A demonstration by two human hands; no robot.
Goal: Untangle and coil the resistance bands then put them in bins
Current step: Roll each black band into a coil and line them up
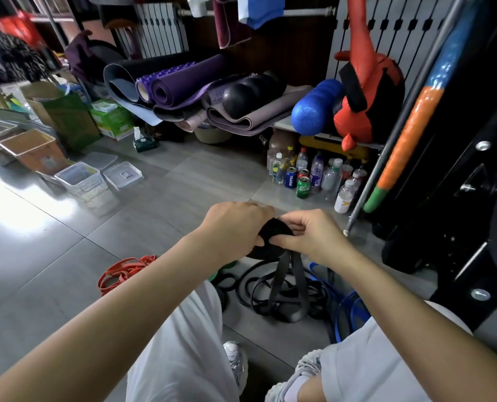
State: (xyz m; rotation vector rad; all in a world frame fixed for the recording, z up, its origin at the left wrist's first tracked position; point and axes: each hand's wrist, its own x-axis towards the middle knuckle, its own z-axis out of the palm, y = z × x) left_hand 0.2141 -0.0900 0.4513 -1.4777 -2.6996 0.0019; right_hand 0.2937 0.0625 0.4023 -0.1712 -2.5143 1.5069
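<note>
Both hands hold a black resistance band (pixel 273 233) that is partly wound into a flat coil. My left hand (pixel 235 224) grips the coil from the left, and my right hand (pixel 311 232) pinches its right edge. Two loose black strands (pixel 287 274) hang from the coil down to a tangle of black bands (pixel 270 288) on the floor. A blue band (pixel 343 309) lies at the right of that tangle. Orange-red bands (pixel 122 271) lie in a heap on the floor to the left. Clear plastic bins (pixel 80 179) stand open at the far left.
An orange bin (pixel 35 153) and grey boxes sit beyond the clear bins, with loose lids (pixel 122 174) beside them. Rolled yoga mats (pixel 183 82), foam rollers and bottles and cans (pixel 302 181) line the back wall. A black weight rack (pixel 473 198) stands close on the right.
</note>
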